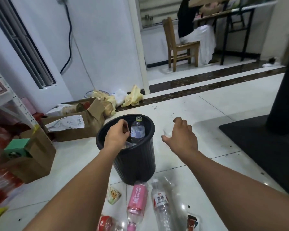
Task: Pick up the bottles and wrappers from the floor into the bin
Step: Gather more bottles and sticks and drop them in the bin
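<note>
- The glossy white tiled floor (207, 104) is carrying a dark stripe beyond the hands.
- The black bin (135, 164) is standing upright beneath the left hand (117, 135), whose fingers are curling; whether they are holding anything cannot be told.
- The right hand (180, 135) is gripping a clear plastic piece (167, 131).
- The pink bottle (137, 199) and the clear bottle (160, 202) are lying between the forearms, lengthwise toward the bin.

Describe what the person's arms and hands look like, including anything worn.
The left forearm and right forearm are bare, with no sleeves in view. The left hand and right hand wear no gloves, and no watch, ring or wristband is visible.
</note>
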The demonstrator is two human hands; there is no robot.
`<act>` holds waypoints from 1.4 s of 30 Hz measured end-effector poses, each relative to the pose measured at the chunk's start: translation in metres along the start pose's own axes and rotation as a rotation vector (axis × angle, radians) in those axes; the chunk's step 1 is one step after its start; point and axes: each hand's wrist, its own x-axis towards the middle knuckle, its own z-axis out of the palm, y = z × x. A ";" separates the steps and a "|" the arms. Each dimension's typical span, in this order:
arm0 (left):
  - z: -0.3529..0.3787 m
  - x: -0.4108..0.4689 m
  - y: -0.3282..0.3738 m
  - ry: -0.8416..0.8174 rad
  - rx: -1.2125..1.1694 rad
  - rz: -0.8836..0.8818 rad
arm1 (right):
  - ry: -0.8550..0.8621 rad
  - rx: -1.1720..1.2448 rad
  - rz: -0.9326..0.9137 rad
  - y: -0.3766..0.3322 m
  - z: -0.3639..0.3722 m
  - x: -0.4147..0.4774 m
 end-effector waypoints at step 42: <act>-0.005 -0.110 -0.044 -0.012 0.344 -0.046 | -0.263 -0.058 -0.162 -0.061 0.057 -0.075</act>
